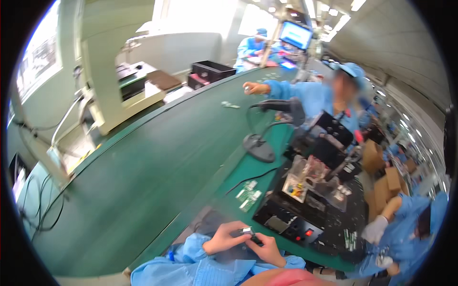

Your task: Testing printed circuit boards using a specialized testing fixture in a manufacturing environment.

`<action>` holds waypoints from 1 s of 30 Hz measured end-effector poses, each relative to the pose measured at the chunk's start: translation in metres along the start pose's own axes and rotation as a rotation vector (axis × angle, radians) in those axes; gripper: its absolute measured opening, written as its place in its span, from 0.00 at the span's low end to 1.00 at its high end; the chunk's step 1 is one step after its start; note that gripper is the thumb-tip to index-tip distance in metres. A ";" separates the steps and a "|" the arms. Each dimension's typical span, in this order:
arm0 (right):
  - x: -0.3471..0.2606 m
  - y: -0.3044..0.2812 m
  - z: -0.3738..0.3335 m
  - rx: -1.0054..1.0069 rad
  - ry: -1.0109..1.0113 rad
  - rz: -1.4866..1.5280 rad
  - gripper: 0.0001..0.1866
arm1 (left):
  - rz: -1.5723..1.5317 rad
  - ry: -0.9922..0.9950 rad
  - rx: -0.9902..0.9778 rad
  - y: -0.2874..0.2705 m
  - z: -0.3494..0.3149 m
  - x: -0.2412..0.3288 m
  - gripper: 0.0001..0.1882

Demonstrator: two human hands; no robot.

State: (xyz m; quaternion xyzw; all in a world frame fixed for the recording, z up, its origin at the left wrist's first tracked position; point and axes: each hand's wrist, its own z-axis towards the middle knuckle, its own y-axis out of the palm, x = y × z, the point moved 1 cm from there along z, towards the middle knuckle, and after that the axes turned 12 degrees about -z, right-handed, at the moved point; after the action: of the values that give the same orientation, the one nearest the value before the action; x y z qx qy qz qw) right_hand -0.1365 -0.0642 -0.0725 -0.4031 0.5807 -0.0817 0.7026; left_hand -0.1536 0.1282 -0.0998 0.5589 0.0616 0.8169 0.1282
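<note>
At the front edge of the bench, my left hand [225, 238] and my right hand [269, 250] meet in front of my blue sleeves. Between their fingertips is a small dark part with a silvery block [246, 230] at its top; its exact kind is too small to make out. Both hands are closed on it, the left from its left side and the right from below right. Several small green-and-white circuit boards [249, 195] lie on the green bench just beyond my hands.
A wide green conveyor belt [143, 167] runs along the left. Beyond the boards stands a scanner on a round grey base [258, 148]. To the right sits a black machine [281, 224] with lit red switches and bagged components. A co-worker's hand [256, 88] reaches over the belt.
</note>
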 end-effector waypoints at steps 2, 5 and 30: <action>-0.004 0.007 0.004 -0.028 -0.009 0.105 0.10 | 0.022 -0.041 -0.036 -0.001 -0.005 0.002 0.14; 0.021 0.036 0.016 0.024 -0.135 0.276 0.14 | 0.108 0.234 -0.043 -0.005 -0.003 0.036 0.13; 0.000 0.048 0.015 -0.203 -0.156 0.317 0.11 | 0.198 0.012 0.226 -0.014 -0.022 0.038 0.01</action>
State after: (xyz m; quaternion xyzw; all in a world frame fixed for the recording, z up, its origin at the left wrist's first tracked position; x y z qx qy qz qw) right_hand -0.1406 -0.0254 -0.1047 -0.3806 0.5858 0.1205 0.7053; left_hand -0.1846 0.1531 -0.0772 0.5681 0.0983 0.8169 -0.0171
